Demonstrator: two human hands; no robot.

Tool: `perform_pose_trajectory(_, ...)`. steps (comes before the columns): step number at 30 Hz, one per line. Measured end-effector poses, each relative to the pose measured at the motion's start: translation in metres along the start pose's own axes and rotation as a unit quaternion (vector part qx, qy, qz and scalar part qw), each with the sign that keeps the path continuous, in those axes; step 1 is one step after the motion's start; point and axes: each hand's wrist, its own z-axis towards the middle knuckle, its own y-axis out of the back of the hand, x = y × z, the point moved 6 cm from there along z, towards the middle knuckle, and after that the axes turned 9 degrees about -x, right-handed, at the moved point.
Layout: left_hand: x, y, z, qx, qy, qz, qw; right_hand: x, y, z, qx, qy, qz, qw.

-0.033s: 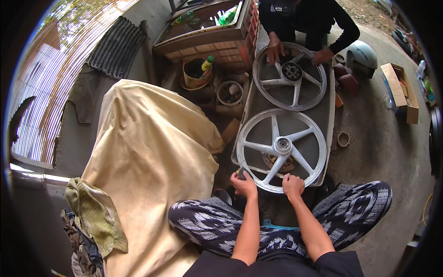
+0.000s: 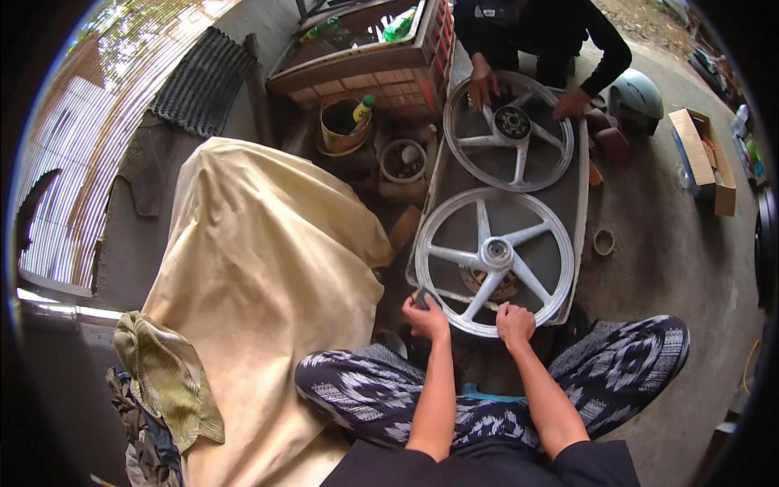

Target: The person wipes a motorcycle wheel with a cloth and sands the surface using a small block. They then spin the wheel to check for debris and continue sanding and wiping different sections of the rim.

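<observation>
A pale grey five-spoke motorcycle wheel rim (image 2: 532, 284) lies in front of me on a long shallow tray (image 2: 583, 207). My left hand (image 2: 428, 321), at the wheel's near left edge, pinches a small dark pad (image 2: 421, 299); its exact kind is unclear. At the near right edge, my right hand (image 2: 516, 325) is closed round the wheel's outer ring. Beyond it lies a second five-spoke wheel (image 2: 521, 166) with a dark hub. A co-worker in black has a left-side hand (image 2: 484, 81) and a right-side hand (image 2: 573, 104) on that far wheel. A brownish disc (image 2: 499, 286) shows beneath my wheel.
A tan cover (image 2: 260, 268) drapes a large shape on my left, with cloths (image 2: 174, 373) over its edge. Past it stand a bucket (image 2: 345, 142) with a bottle, a round tub (image 2: 403, 161) and a crate (image 2: 357, 88). A helmet (image 2: 637, 97) and cardboard box (image 2: 703, 158) are at right.
The co-worker's right-side hand has shifted slightly right along the far wheel. My hands keep nearly the same place, the pad tilting a little higher.
</observation>
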Motion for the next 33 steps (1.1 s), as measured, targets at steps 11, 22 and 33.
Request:
perform_pose_trajectory(11, 0.022, 0.002, -0.009, 0.011, 0.012, -0.029, 0.999, 0.003, -0.001, -0.006, 0.033, -0.008, 0.027, 0.999)
perform_pose_trajectory(22, 0.02, 0.021, -0.083, 0.118, 0.036, -0.03, 0.992, -0.07, 0.001, 0.078, -0.033, 0.069, -0.043, 0.996)
perform_pose_trajectory(33, 0.008, 0.002, -0.02, 0.075, -0.002, 0.041, 0.996, -0.056, 0.006, 0.037, -0.034, 0.076, -0.047, 0.995)
